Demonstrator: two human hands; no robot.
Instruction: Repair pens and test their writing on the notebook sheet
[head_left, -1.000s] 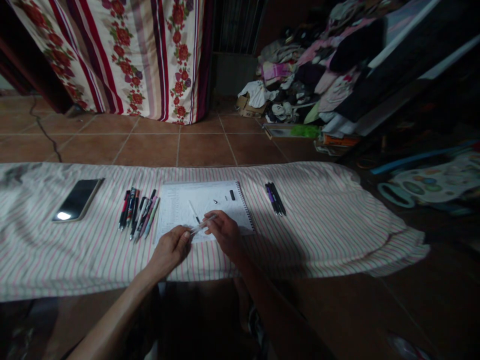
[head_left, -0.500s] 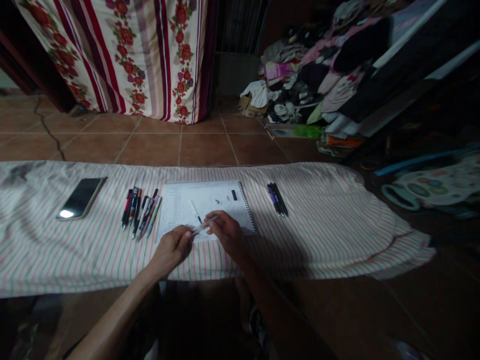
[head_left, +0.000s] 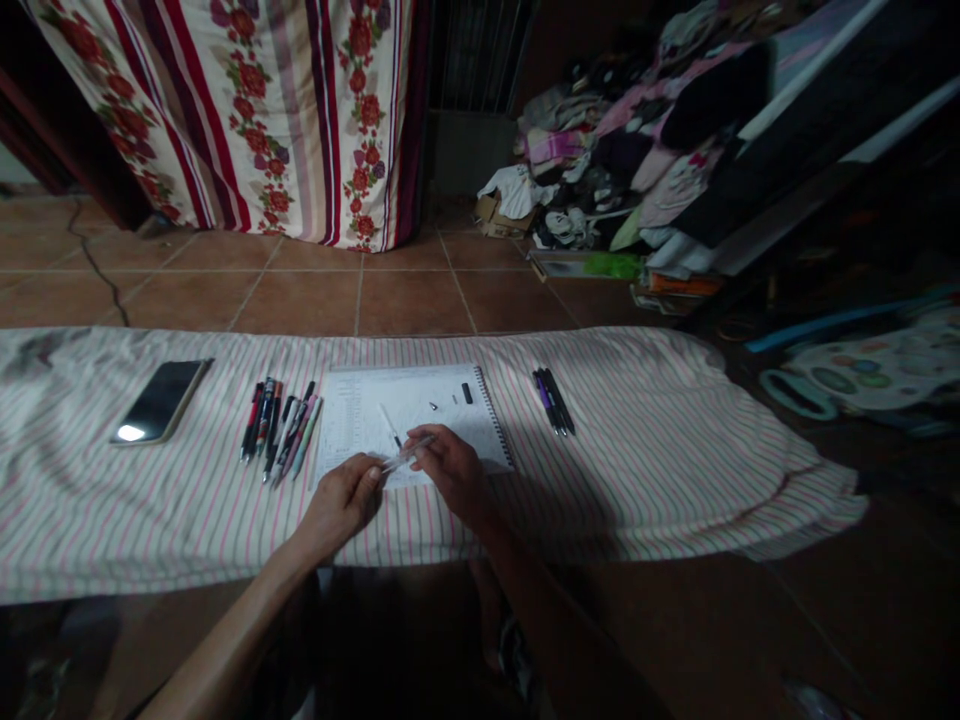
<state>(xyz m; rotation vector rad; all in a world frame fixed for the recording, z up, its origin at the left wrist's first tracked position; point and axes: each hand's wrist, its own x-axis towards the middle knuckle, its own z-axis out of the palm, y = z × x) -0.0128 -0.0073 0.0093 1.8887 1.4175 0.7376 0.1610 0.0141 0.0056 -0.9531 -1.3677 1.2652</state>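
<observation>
A clear pen barrel [head_left: 399,459] is held between both hands over the near edge of a spiral notebook [head_left: 352,385]. My left hand [head_left: 346,495] pinches its left end, fingers closed. The fingers of my right hand [head_left: 454,470] close round its right part. On the page just beyond lies a thin pen refill [head_left: 389,422], its lower end close to my right fingers. Farther up the page are a black pen cap [head_left: 467,393] and a small dark pen tip [head_left: 433,407]. A tiny piece beside them is too small to name.
Several pens [head_left: 281,430] lie in a bunch left of the notebook, with a phone [head_left: 161,402] farther left. Three dark pens [head_left: 553,402] rest to the right. A striped cloth [head_left: 675,450] covers the low table; clothes [head_left: 592,150] are piled behind.
The view has shifted very slightly. Both hands keep their hold on the clear barrel in nearly the same place, and the loose parts lie as before.
</observation>
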